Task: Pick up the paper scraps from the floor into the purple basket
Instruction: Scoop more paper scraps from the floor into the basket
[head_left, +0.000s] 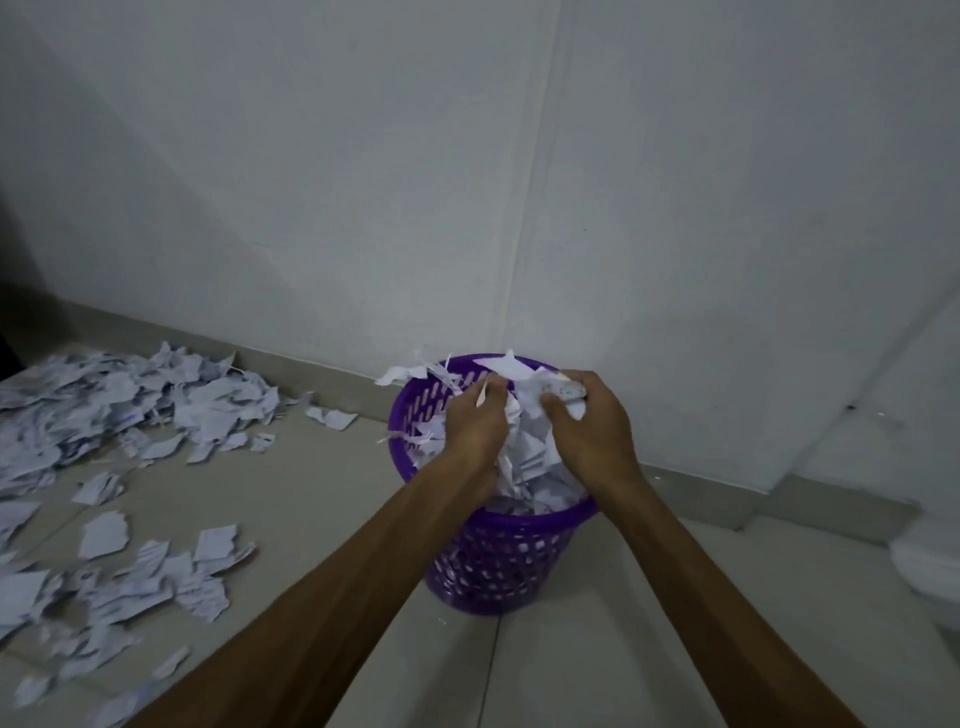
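Torn white paper scraps (524, 441) heap above the rim of the round purple plastic basket (498, 561) with perforated walls, which stands on the pale tiled floor (571, 649) in the corner where two white walls (363, 182) meet. Both hands are over the basket's mouth. The left hand (475, 423) has its fingers curled down into the heap, pinching paper, with one thin strip sticking up between the fingers. The right hand (587, 421) is closed around a crumpled wad of scraps at the far side of the heap, thumb pressed into it. A few scraps hang over the basket's far left rim. Many more loose scraps (119, 415) are strewn across the floor to the left, thickest near the grey skirting (311, 364) and running toward the near left edge. A white rounded object (930, 566) sits at the right edge, only partly in view.
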